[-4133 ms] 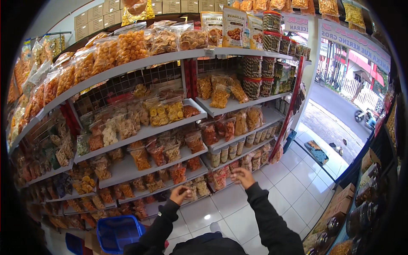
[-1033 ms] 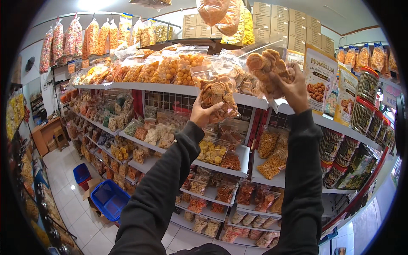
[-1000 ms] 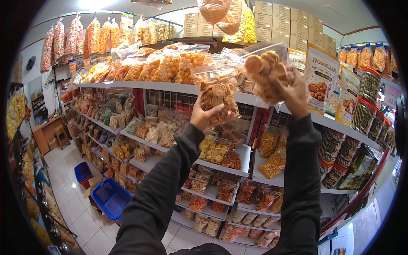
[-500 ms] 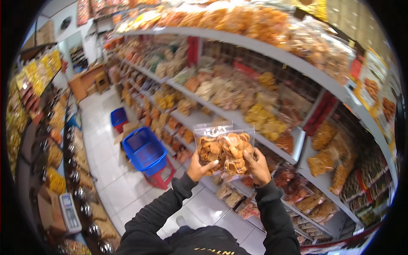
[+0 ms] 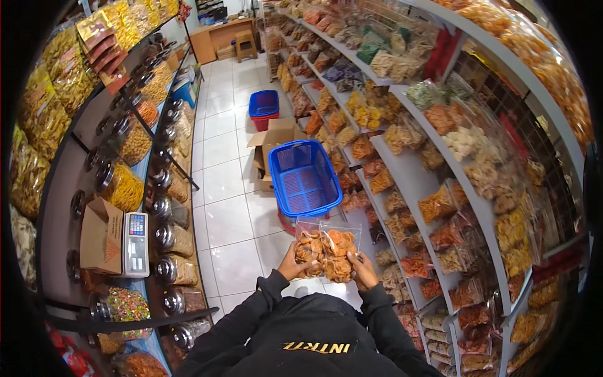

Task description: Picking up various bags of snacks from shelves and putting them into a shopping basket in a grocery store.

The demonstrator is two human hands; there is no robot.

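Note:
Two clear plastic bags of round orange-brown crackers are held side by side in front of me, their see-through tops sticking up. My left hand grips the left snack bag at its lower side, the thumb over its front. The right snack bag is pinched at its edge by my right hand. The two bags overlap at the middle. Just beyond them stands a blue plastic basket, which looks empty, on a red stool that is mostly hidden.
Shelves of bagged snacks rise on my right. On the left, lidded jars, a digital scale and a cardboard box line a counter. An open carton and a smaller blue basket stand farther along the tiled aisle.
My view has turned left, toward the aisle and the jars. Both hands still hold the bags, which now appear lower, right in front of the blue basket.

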